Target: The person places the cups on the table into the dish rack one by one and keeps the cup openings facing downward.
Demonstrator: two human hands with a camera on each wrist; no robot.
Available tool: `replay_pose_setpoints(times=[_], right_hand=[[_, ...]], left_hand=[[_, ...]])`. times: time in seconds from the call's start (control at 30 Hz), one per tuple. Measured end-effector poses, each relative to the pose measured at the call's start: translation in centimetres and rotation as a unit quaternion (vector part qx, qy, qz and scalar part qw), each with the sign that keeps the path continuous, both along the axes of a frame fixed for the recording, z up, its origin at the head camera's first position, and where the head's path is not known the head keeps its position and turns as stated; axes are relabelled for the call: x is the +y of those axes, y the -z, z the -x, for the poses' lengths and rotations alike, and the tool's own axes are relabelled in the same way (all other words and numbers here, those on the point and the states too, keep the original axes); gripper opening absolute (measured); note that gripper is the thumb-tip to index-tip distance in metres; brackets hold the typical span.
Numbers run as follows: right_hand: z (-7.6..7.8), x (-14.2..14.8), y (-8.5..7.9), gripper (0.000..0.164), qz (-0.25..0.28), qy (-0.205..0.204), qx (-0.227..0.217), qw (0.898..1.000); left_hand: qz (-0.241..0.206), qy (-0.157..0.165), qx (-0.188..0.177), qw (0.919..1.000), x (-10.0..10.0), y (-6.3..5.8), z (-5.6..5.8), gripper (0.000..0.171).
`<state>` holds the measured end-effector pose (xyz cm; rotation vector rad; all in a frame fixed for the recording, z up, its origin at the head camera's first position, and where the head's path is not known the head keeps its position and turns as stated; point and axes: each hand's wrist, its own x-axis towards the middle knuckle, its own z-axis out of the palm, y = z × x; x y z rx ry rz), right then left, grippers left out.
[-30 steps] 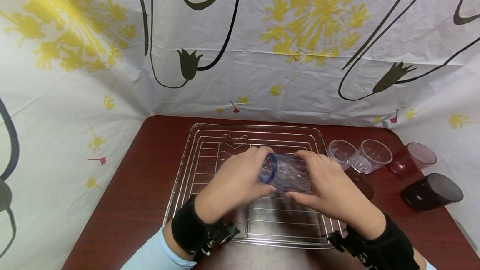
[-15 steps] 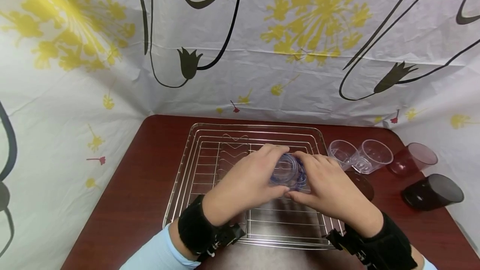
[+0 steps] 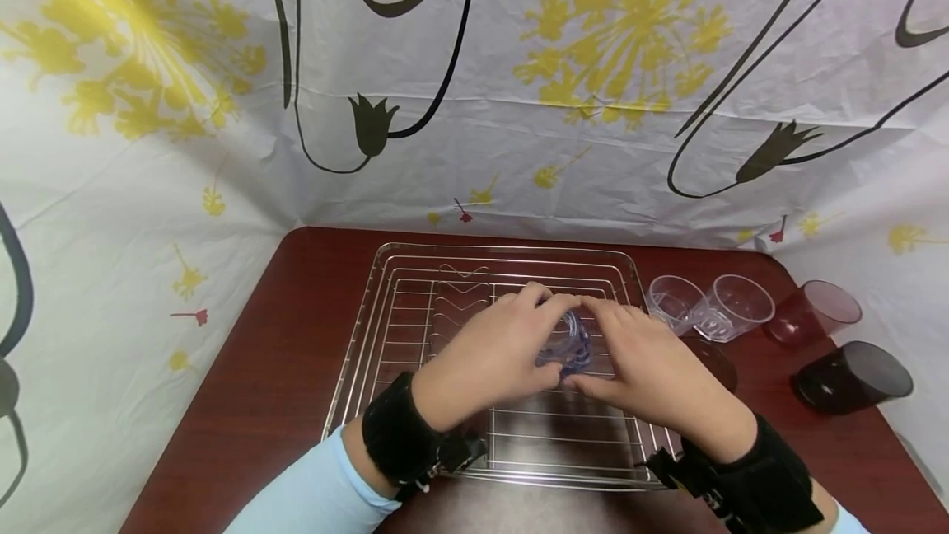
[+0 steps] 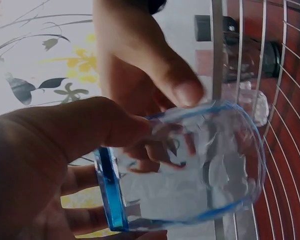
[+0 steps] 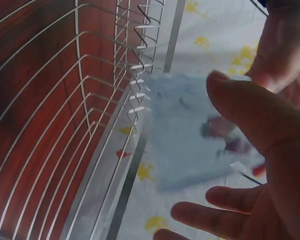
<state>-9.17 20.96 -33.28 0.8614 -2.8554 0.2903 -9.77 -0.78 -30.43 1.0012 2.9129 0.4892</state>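
Left hand [image 3: 497, 353] grips a blue-tinted glass [image 3: 569, 348]; right hand [image 3: 647, 359] just beside it.

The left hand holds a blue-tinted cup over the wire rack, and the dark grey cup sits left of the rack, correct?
No: the head view shows the dark grey cup right of the wire rack. The left hand does hold the blue-tinted cup over the rack.

A tumbler [image 3: 572, 346] is hovering between hands [image 3: 493, 348] [image 3: 645, 357] over a wire rack [image 3: 563, 439], while cups [image 3: 744, 303] are sitting rightward on the counter [image 3: 296, 311].
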Motion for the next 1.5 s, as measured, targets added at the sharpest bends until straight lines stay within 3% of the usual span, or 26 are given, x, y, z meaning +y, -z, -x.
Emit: replay_pose_setpoints(times=[0.17, 0.3, 0.47, 0.6, 1.07, 1.5], right_hand=[[0.3, 0.9, -0.6, 0.083, 0.003, 0.018, -0.014, 1.0], [0.5, 1.6, -0.7, 0.08, 0.009, 0.027, -0.001, 1.0], [1.0, 2.4, -0.3, 0.087, 0.008, 0.035, 0.031, 0.999], [1.1, 2.8, -0.2, 0.091, 0.007, 0.049, 0.028, 0.998], [1.3, 3.4, -0.1, 0.089, -0.011, 0.088, -0.006, 0.996], [1.4, 3.8, 0.2, 0.092, -0.018, 0.105, -0.021, 0.994]], left_hand=[[0.026, -0.017, -0.006, 0.9995, 0.1, 0.4, 0.8, 0.075], [0.041, -0.023, -0.012, 0.9988, 0.2, 0.4, 1.2, 0.077], [0.067, -0.032, -0.013, 0.9972, 0.6, 0.8, 2.1, 0.079], [0.086, -0.045, -0.017, 0.9951, 0.8, 1.5, 3.0, 0.081], [0.094, -0.077, -0.029, 0.9922, 1.0, 3.3, 5.9, 0.079], [0.11, -0.1, -0.045, 0.9879, 1.7, 4.9, 7.8, 0.079]])
